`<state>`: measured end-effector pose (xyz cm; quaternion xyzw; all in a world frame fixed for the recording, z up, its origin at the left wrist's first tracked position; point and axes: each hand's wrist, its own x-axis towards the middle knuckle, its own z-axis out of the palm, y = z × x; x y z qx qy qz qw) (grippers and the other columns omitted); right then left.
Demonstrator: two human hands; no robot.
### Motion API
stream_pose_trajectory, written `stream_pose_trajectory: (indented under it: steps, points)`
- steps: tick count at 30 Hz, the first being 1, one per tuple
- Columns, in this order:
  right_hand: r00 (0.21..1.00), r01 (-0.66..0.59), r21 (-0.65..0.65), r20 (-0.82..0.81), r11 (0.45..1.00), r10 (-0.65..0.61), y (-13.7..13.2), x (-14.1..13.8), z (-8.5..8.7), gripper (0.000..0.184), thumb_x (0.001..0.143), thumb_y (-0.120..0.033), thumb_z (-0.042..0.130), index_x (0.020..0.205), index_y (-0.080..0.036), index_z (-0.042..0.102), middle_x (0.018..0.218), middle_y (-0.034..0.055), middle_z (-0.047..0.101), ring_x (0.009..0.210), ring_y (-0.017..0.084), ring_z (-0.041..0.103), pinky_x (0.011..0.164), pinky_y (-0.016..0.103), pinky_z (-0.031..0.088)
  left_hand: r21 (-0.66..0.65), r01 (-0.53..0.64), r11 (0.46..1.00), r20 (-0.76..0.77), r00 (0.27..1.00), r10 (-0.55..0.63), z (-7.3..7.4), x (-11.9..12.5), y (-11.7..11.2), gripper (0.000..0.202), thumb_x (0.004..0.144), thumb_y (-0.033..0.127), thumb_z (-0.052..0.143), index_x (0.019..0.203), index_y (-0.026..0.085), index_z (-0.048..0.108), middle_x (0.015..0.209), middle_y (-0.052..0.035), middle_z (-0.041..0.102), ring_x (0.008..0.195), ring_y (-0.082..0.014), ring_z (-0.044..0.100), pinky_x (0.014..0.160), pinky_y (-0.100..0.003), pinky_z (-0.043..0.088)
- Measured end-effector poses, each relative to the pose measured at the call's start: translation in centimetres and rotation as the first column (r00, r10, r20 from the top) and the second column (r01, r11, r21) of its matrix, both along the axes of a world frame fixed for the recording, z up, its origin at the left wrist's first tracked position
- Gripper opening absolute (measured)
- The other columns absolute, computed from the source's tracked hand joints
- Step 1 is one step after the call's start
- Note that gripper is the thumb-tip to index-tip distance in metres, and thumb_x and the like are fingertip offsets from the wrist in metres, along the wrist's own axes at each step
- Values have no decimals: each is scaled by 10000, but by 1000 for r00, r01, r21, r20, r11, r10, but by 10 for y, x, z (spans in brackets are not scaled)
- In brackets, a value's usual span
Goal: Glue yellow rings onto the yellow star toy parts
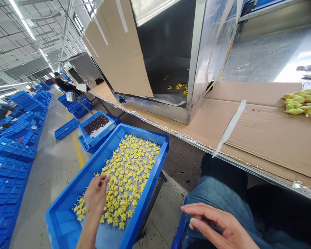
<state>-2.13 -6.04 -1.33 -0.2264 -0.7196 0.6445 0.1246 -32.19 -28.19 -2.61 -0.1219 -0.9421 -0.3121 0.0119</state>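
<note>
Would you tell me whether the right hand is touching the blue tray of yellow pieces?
Apart. The head view shows the right hand over the jeans, with speckled floor visible between it and the rim of the blue tray.

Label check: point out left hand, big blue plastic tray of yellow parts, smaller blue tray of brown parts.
left hand [95, 196]: head view, back of hand.
big blue plastic tray of yellow parts [64, 223]: head view, bare floor near corner.
smaller blue plastic tray of brown parts [103, 136]: head view, front rim.
</note>
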Motion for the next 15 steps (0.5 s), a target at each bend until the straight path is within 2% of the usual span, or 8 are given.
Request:
stream_pose_trajectory:
  steps: [2,5,8,10,12,15]
  points:
    - [998,29,-13,-63,999,-30,-2,-9,3,178,865,-322,642,1019,-284,722,991,20,693,817,171,648,761,216,531,220,101,970,97,987,-125,8,48,31,263,788,436,643,913,206,665,948,-42,692,898,-215,629,852,-347,491]
    - [985,50,-144,-156,988,-73,-1,-19,9,299,814,-267,707,1111,-267,674,905,8,690,764,140,636,728,204,517,493,125,861,245,930,-276,9,116,72,309,756,494,651,854,205,693,829,-29,719,744,-186,658,719,-296,542]
    - [975,45,-299,-195,953,-107,3,-21,10,396,765,-299,774,1136,-232,656,858,6,692,788,143,639,742,212,510,723,-35,690,460,769,-443,8,155,98,229,656,405,771,720,188,734,687,-33,716,615,-153,637,630,-244,541]
    - [966,63,-390,-207,919,-154,5,-18,9,396,736,-328,803,1089,-203,674,890,18,700,800,144,640,769,224,511,765,-120,633,530,676,-512,7,167,109,188,601,336,819,684,183,750,666,-41,722,598,-151,642,620,-227,546]
    - [958,74,-476,-210,876,-195,6,-13,8,369,709,-329,827,1018,-177,696,895,25,708,792,136,644,770,216,511,781,-76,620,492,686,-535,9,175,114,168,576,302,836,681,197,759,700,-38,736,626,-164,666,634,-221,558]
    - [953,47,-570,-222,820,-208,7,-8,10,318,689,-301,844,947,-162,720,835,15,714,759,111,648,734,172,504,797,60,601,324,797,-510,14,185,118,129,589,291,827,683,240,754,744,3,733,698,-159,677,670,-187,553]
